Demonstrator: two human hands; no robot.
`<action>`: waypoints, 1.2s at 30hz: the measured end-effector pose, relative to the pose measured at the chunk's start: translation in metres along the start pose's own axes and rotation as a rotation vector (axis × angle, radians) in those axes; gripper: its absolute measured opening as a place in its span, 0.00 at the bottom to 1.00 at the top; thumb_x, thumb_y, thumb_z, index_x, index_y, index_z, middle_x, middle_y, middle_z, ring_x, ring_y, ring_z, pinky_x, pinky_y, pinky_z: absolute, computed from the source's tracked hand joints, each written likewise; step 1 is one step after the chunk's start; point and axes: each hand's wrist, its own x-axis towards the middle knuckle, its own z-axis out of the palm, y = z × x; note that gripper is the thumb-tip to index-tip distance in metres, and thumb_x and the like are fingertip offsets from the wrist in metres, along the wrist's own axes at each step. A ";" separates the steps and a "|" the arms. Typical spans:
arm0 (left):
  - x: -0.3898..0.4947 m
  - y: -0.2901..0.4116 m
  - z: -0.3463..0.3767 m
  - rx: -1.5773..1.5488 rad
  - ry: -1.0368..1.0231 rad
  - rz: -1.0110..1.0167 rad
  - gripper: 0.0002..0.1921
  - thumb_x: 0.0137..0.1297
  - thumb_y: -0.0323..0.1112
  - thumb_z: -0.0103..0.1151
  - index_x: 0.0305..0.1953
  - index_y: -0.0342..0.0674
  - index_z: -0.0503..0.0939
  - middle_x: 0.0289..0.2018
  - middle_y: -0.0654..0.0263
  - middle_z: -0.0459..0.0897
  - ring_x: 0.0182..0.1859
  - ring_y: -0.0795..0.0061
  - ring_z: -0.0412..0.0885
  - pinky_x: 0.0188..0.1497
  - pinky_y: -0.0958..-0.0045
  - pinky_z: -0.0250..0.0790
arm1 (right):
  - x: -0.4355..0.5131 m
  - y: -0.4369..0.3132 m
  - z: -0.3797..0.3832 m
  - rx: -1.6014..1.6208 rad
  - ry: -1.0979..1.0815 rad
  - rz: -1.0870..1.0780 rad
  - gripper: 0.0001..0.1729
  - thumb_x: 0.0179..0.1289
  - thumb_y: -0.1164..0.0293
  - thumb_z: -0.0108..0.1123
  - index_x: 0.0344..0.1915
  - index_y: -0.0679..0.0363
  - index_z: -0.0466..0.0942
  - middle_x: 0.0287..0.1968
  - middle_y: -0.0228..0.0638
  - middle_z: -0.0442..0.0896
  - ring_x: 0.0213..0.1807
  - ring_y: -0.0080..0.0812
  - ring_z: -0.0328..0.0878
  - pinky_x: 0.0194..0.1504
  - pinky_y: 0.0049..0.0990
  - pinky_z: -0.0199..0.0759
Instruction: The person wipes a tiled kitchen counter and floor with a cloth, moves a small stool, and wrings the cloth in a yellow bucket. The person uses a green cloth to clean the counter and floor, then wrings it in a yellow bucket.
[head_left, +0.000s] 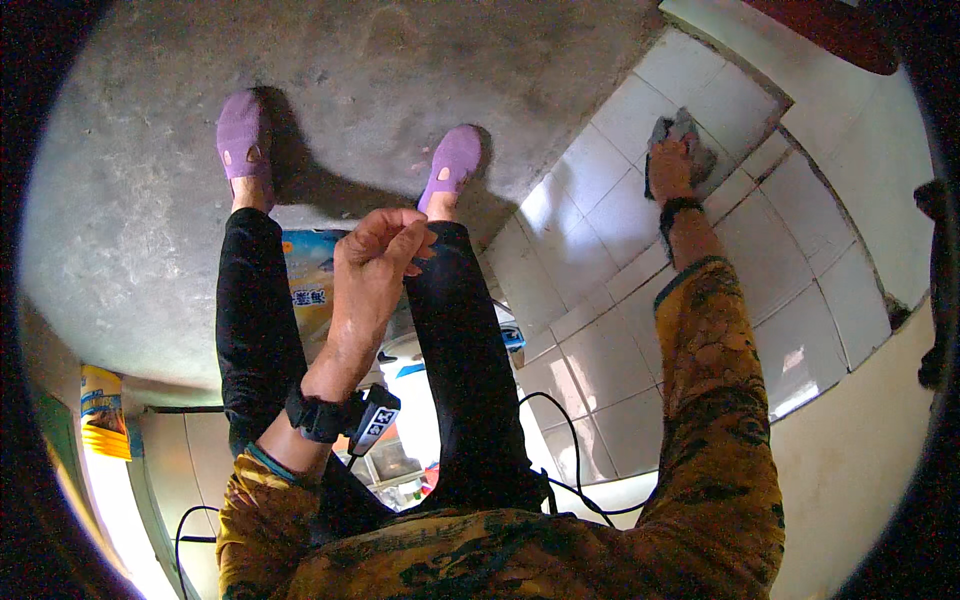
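My right hand (670, 171) reaches out to the upper right, closed over a crumpled grey cloth (701, 154). The cloth lies against white glazed tiles (600, 225) with dark grout lines. Part of it is hidden beneath the palm and fingers. In front of my body, my left hand (381, 244) hangs above the gap between my legs. Its fingers are curled in, with thumb and forefinger together, and nothing shows between them. A black strap with a small device (373, 420) circles my left wrist; a dark band (679, 210) is around the right one.
Bare concrete floor (150, 187) spreads under my purple shoes (457, 154). Behind my left hand is a printed bag (306, 270) bearing writing. Black cables (577, 450) loop beside my right hip. A yellow package (103, 412) stands at the far left. A pale wall (862, 157) borders the tiles.
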 end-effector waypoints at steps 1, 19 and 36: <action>-0.001 -0.001 0.001 -0.011 -0.003 -0.003 0.08 0.63 0.32 0.53 0.40 0.37 0.75 0.33 0.64 0.81 0.34 0.77 0.78 0.34 0.79 0.67 | 0.009 -0.002 0.011 0.081 0.120 0.050 0.27 0.60 0.64 0.48 0.60 0.57 0.63 0.60 0.43 0.65 0.64 0.46 0.54 0.59 0.48 0.53; 0.005 0.002 0.005 0.123 0.037 -0.016 0.10 0.64 0.36 0.53 0.39 0.35 0.76 0.31 0.65 0.81 0.32 0.80 0.78 0.33 0.81 0.67 | -0.002 -0.125 0.034 0.427 -0.016 -0.190 0.27 0.60 0.71 0.44 0.61 0.58 0.59 0.64 0.43 0.58 0.64 0.43 0.56 0.62 0.45 0.50; 0.006 -0.002 0.016 0.206 0.018 -0.059 0.09 0.63 0.33 0.52 0.40 0.34 0.76 0.31 0.63 0.81 0.32 0.78 0.78 0.32 0.79 0.68 | -0.144 -0.298 0.079 1.094 -0.188 -0.163 0.23 0.61 0.60 0.48 0.54 0.59 0.65 0.54 0.52 0.70 0.53 0.51 0.68 0.57 0.42 0.59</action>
